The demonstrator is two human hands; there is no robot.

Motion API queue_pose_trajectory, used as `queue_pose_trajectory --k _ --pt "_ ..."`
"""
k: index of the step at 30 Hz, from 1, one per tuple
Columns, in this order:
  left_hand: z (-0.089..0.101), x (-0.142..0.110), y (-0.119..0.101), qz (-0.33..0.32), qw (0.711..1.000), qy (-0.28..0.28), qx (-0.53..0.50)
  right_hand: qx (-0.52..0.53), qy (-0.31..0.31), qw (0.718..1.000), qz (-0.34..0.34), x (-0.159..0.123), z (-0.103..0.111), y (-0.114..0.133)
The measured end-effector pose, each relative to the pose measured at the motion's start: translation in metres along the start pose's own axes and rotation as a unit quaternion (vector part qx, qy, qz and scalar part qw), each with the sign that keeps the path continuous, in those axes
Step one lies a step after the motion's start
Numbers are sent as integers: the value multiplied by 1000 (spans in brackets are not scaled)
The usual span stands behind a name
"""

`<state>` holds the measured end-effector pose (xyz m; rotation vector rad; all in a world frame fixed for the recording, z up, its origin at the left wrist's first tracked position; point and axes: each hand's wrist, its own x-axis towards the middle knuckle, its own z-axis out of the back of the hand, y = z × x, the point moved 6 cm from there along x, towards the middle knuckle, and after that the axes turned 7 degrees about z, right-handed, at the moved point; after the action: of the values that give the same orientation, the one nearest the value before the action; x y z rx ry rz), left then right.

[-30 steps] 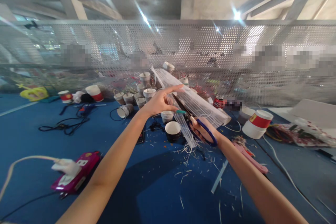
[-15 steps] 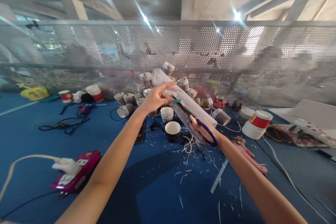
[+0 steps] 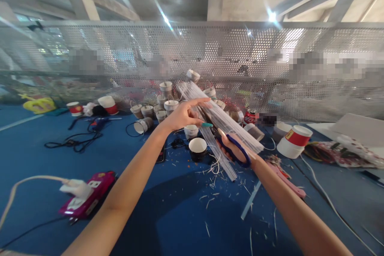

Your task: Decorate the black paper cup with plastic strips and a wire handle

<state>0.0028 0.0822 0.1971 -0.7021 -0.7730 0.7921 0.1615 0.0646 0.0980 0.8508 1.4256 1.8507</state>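
Observation:
My right hand (image 3: 232, 148) grips scissors (image 3: 241, 150) with dark blue handles, blades pointing up and left. My left hand (image 3: 187, 114) is closed on a long, ribbed, translucent plastic bundle (image 3: 237, 122), thumb with a teal nail on the near side and fingers over the top. The scissor blades lie along the bundle, between a wide part on the right and a narrower part (image 3: 223, 164) on the lower left. Whether they are cutting is hard to see. Just below stands a black cup (image 3: 198, 150) with a white inside.
Behind the bundle, several small string-handled cups (image 3: 147, 111) stand piled against a perforated metal screen (image 3: 120, 48). Left are a purple power strip (image 3: 88, 194) and a dark cord (image 3: 72, 143). Right are a red-and-white paper cup (image 3: 295, 142) and a pink tool (image 3: 285, 180). White scraps (image 3: 210, 198) litter the blue table.
The bundle's near end has spread into two parts and come lower. My left hand has shifted slightly right and down. The scissors' two handle loops now show more clearly.

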Motion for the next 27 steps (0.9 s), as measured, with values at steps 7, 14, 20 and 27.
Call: queue_pose_trajectory --k 7,14,20,27 --pt "-4 -1 -4 19 1000 6 -10 -15 -5 1000 8 0 -1 3" --pt "-4 -1 -6 12 999 13 -27 -26 -8 1000 -13 0 -3 3" --pt "-3 -1 -4 9 1000 4 -23 10 10 1000 2 -3 -3 0" --pt "-2 -1 -5 8 1000 2 -20 7 22 1000 8 -5 -3 8"
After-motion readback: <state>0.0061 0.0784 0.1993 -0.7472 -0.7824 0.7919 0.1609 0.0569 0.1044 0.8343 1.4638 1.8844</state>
